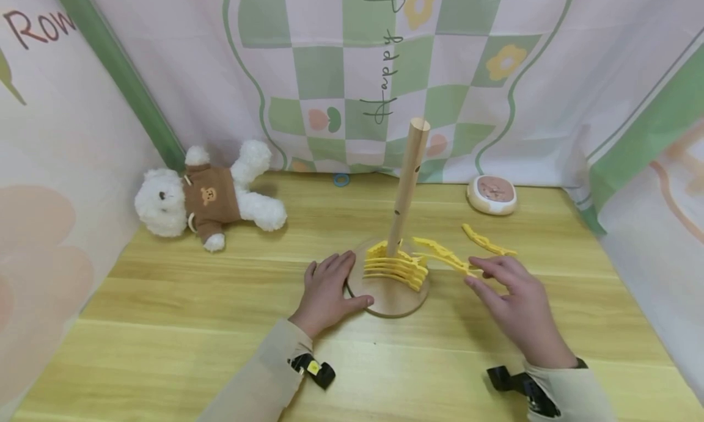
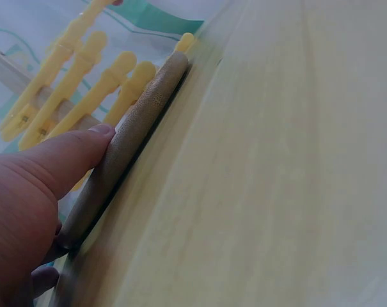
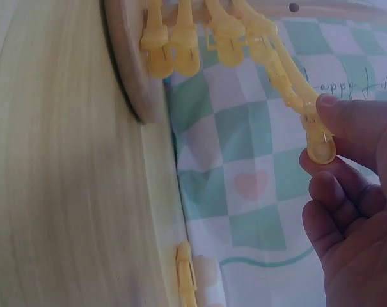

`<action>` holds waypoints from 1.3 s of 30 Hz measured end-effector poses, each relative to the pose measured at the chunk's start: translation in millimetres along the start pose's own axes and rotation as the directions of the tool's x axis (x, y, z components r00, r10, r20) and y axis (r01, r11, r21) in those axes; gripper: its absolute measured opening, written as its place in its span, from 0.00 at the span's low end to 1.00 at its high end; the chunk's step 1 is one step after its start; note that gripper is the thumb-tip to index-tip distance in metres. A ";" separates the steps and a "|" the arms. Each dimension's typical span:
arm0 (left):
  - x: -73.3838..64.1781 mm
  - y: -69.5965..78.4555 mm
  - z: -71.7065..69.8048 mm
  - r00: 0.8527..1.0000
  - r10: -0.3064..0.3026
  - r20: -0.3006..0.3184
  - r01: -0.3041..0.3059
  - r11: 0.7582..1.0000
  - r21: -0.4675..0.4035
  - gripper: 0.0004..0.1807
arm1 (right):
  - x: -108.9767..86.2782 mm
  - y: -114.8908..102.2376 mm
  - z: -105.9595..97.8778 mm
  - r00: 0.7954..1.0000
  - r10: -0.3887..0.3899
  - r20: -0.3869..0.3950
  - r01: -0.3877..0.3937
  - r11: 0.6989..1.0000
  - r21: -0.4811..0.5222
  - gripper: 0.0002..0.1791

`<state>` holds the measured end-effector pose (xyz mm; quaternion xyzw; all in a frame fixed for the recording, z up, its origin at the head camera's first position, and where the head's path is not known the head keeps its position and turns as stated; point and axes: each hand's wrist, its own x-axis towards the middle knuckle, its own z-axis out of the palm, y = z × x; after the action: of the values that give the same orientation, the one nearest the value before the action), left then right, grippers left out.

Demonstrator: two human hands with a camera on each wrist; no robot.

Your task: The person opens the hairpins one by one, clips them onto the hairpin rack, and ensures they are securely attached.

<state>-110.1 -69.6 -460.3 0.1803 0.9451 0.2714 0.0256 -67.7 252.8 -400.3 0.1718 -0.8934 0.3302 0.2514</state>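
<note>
A wooden stand has a round base [image 1: 387, 303] and an upright pole [image 1: 409, 178]. Several yellow plastic clips [image 1: 396, 269] are stacked low around the pole, one above another. My left hand [image 1: 328, 294] grips the left side of the base, thumb at the front and fingers along the rim; the thumb [image 2: 75, 153] lies against the rim in the left wrist view. Between thumb and fingertips, my right hand [image 1: 517, 303] pinches the end of another yellow clip [image 1: 444, 254]. Its two slender arms slant toward the stack, their far ends close to the pole.
One loose yellow clip [image 1: 486, 242] lies beyond my right hand. Behind it sits a rounded white device with a brown top [image 1: 492, 195]. A white plush toy in a brown shirt [image 1: 211, 196] lies at the left. By the back curtain is a small blue ring [image 1: 341, 179].
</note>
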 end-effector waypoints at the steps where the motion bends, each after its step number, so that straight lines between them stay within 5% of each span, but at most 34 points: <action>1: 0.0 -0.3 0.3 1.000 -0.001 0.000 0.001 1.000 0.000 0.53 | 1.0 -1.7 1.0 1.000 -0.007 0.002 0.007 1.000 0.007 0.22; 14: 0.0 -1.7 2.5 1.000 0.007 -0.005 -0.007 1.000 0.006 0.53 | 15.8 -13.9 13.6 0.993 -0.102 0.053 0.102 0.995 -0.002 0.22; 39: 1.1 4.7 -5.4 1.000 -0.010 0.018 0.009 1.000 0.023 0.53 | 29.0 -25.0 23.4 0.994 -0.064 0.085 0.061 0.997 0.040 0.20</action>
<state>-110.3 -68.2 -453.2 0.1785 0.9487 0.2588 0.0334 -87.4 214.8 -386.6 0.2184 -0.8914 0.3310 0.2196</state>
